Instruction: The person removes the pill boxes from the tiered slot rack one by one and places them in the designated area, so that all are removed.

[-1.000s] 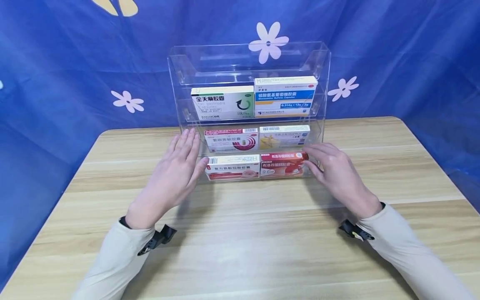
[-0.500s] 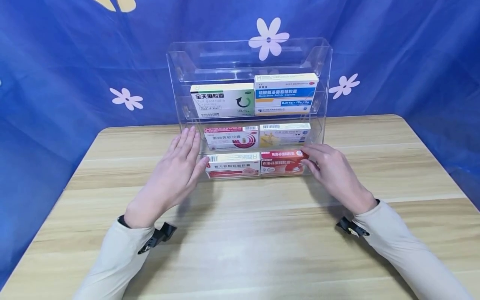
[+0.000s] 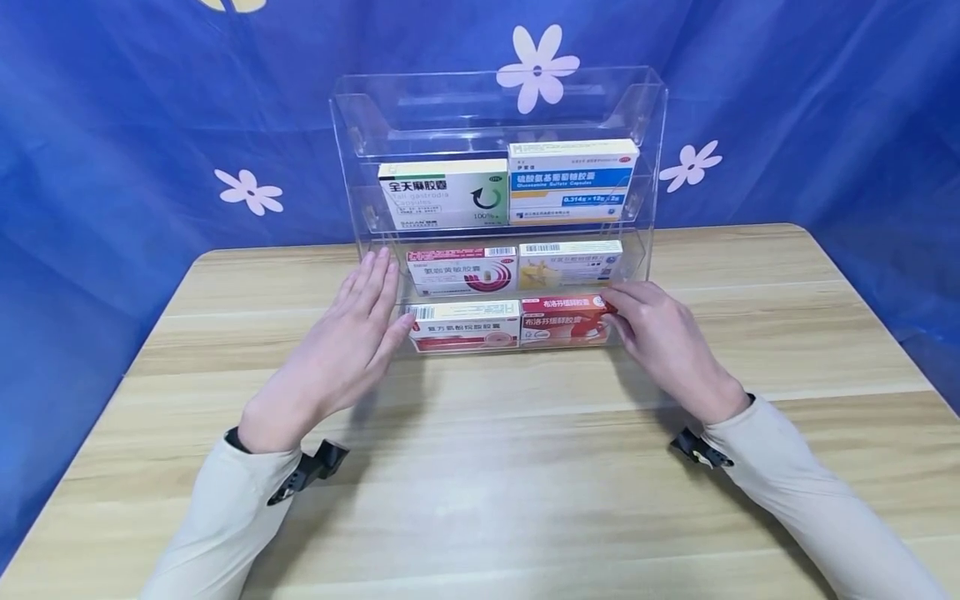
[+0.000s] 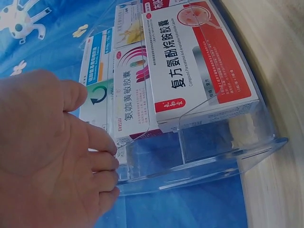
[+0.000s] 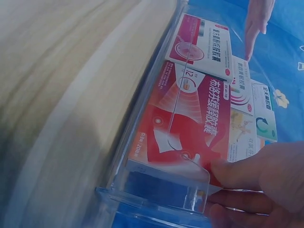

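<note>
A clear tiered acrylic rack [image 3: 495, 142] holds medicine boxes in pairs on its lower three tiers. My right hand [image 3: 663, 342] is at the right end of the bottom tier, pinching the top corner of a red medicine box [image 3: 566, 321]. In the right wrist view its thumb [image 5: 235, 175] lies against the red front. A white-and-red box [image 3: 465, 329] stands beside it, to the left. My left hand [image 3: 337, 350], fingers straight, is by the rack's left side, its thumb tip close to that box's left end. In the left wrist view no box is in its palm.
The middle tier bears a white-and-magenta box [image 3: 461, 273] and a white-and-yellow box [image 3: 570, 267]. Above stand a green-and-white box [image 3: 446, 196] and a blue-and-white box [image 3: 572, 183]. The rack stands near the back of the wooden table [image 3: 480, 467], before a blue flowered curtain [image 3: 150, 125].
My right hand has shifted slightly left, and its fingers have closed in on the red box's corner. The left hand stays beside the rack. The whole view has tilted a little.
</note>
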Motion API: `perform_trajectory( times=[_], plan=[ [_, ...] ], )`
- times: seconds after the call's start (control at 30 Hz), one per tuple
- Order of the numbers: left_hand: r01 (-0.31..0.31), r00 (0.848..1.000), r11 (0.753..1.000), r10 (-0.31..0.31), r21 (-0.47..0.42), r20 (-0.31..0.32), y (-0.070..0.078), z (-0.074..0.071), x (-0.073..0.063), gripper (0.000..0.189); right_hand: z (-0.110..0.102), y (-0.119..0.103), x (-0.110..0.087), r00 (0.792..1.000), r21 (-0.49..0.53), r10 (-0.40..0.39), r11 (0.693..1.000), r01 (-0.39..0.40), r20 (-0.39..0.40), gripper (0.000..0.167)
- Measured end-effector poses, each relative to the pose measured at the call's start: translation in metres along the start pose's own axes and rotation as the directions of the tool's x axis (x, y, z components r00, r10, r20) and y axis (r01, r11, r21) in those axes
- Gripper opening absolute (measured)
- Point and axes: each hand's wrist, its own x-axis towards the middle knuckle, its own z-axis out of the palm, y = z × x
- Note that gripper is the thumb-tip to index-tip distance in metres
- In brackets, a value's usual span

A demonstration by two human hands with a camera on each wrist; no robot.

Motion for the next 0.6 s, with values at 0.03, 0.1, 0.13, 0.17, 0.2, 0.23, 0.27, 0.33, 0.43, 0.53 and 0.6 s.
perform_trajectory(
  times=[0.03,0.1,0.13,0.17,0.2,0.23,0.27,0.33,0.43,0.53,0.6],
  plan=[
    [0.002,1.0,1.0,-0.002,-0.002,0.003,0.0003,-0.0002,-0.0005,0.066,0.0003,-0.0003,-0.0002,1.0,0.0,0.0,1.0,0.0,0.0,0.028],
    [0.003,1.0,1.0,-0.003,-0.006,0.004,0.0004,0.0,-0.0014,0.065,0.0007,-0.0008,-0.0006,1.0,0.002,0.0,1.0,0.0,-0.001,0.028],
    [0.004,1.0,1.0,-0.004,-0.008,0.006,0.0004,0.0002,-0.0017,0.065,0.0011,-0.001,-0.001,1.0,0.004,0.001,1.0,-0.001,0.0,0.028],
    [0.004,1.0,1.0,-0.004,-0.012,0.007,0.0004,0.0003,-0.0022,0.065,0.0011,-0.0011,-0.0013,1.0,0.005,0.001,1.0,-0.001,0.001,0.028],
    [0.006,1.0,1.0,-0.006,-0.013,0.008,0.0002,0.0008,-0.0023,0.065,0.0015,-0.0012,-0.0017,1.0,0.006,0.001,1.0,-0.001,0.002,0.027],
    [0.006,1.0,1.0,-0.006,-0.015,0.01,0.0001,0.0011,-0.0025,0.065,0.0019,-0.0012,-0.0021,1.0,0.009,0.0,1.0,-0.001,0.005,0.027],
    [0.004,1.0,1.0,-0.004,-0.018,0.01,-0.0001,0.0014,-0.0026,0.064,0.0021,-0.0011,-0.0024,1.0,0.011,0.0,1.0,0.0,0.006,0.028],
    [0.003,1.0,1.0,-0.003,-0.022,0.013,-0.0005,0.0018,-0.0023,0.064,0.0021,-0.0005,-0.0029,1.0,0.016,-0.001,1.0,0.001,0.006,0.028],
    [0.002,1.0,1.0,-0.002,-0.02,0.007,-0.0011,0.0015,-0.0008,0.064,0.001,0.0007,-0.002,1.0,0.034,-0.002,0.999,0.002,-0.008,0.029],
    [0.004,1.0,1.0,-0.004,-0.014,0.004,-0.0014,0.0006,0.0002,0.065,0.0,0.002,-0.0011,1.0,0.051,0.002,0.999,0.0,-0.02,0.029],
    [0.005,1.0,1.0,-0.005,-0.018,0.013,-0.001,0.0001,-0.0004,0.065,-0.0005,0.0025,-0.0012,1.0,0.059,0.002,0.998,-0.001,-0.024,0.029]
  ],
)
